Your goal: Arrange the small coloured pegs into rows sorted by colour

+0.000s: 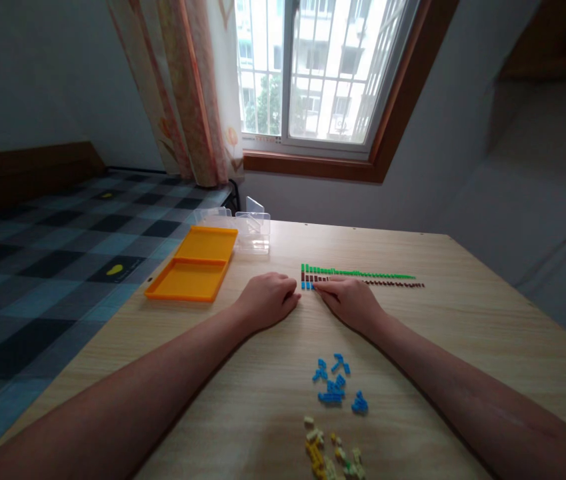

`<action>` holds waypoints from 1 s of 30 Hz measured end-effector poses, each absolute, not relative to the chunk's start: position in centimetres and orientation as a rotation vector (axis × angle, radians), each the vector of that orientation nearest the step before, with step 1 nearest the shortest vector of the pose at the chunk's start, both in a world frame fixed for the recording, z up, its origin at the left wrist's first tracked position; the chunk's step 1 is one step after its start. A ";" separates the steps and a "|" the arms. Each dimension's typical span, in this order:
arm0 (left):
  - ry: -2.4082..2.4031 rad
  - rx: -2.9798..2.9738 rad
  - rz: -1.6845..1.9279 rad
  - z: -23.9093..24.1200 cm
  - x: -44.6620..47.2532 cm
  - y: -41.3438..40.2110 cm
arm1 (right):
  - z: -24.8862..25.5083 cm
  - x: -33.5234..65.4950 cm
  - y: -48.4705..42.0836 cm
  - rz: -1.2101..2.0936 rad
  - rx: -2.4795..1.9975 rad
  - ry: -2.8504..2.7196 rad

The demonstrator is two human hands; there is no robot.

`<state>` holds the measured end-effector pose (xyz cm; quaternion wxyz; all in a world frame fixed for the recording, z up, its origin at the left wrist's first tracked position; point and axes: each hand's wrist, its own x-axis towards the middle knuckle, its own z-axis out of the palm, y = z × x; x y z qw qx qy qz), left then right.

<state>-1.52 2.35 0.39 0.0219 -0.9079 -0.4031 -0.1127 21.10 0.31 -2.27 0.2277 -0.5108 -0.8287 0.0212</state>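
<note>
Three rows of tiny building bricks lie side by side on the table: green bricks (pixel 343 272) at the back, brown bricks (pixel 393 284) in the middle, and a short line of blue bricks (pixel 307 285) in front. My right hand (pixel 353 303) has its fingertips pressed together at the right end of the blue line, on a small blue brick (pixel 315 286). It covers part of the brown row. Just left of the rows, my left hand (pixel 270 300) rests on the table with its fingers curled in. No object shows in it.
Nearer me lie a loose heap of blue bricks (pixel 331 395) and a heap of yellow and cream bricks (pixel 315 460). An open orange box (pixel 187 297) stands at the left table edge, with clear plastic containers (pixel 260 243) behind it. A checked bed (pixel 63 267) adjoins the table.
</note>
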 end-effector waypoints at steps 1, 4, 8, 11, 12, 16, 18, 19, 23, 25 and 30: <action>-1.247 -2.812 -0.348 0.4 -1.5 2.3 | -2.3 21.1 0.3 0.060 -1.405 -2.279; -1.246 -2.807 -0.345 0.5 -1.5 2.3 | -2.2 21.1 0.3 0.069 -1.406 -2.273; -1.244 -2.809 -0.340 0.4 -1.5 2.4 | -2.3 21.1 0.4 0.088 -1.410 -2.278; -1.242 -2.810 -0.342 0.4 -1.6 2.4 | -2.3 21.1 0.4 0.100 -1.410 -2.274; -1.240 -2.809 -0.344 0.4 -1.6 2.4 | -2.2 21.1 0.4 0.102 -1.411 -2.270; -1.236 -2.818 -0.345 0.5 -1.6 2.3 | -2.1 21.1 0.3 0.111 -1.415 -2.260; -1.243 -2.823 -0.336 0.6 -1.6 2.3 | -2.0 21.1 0.2 0.116 -1.415 -2.264; -1.245 -2.824 -0.331 0.6 -1.6 2.2 | -2.0 21.1 0.2 0.117 -1.416 -2.265; -1.243 -2.822 -0.330 0.6 -1.6 2.3 | -2.0 21.1 0.3 0.108 -1.428 -2.260; -1.236 -2.816 -0.338 0.6 -1.6 2.3 | -2.0 21.2 0.4 0.112 -1.438 -2.260; -1.217 -2.806 -0.347 0.4 -1.6 2.4 | -2.1 21.3 0.5 0.123 -1.428 -2.266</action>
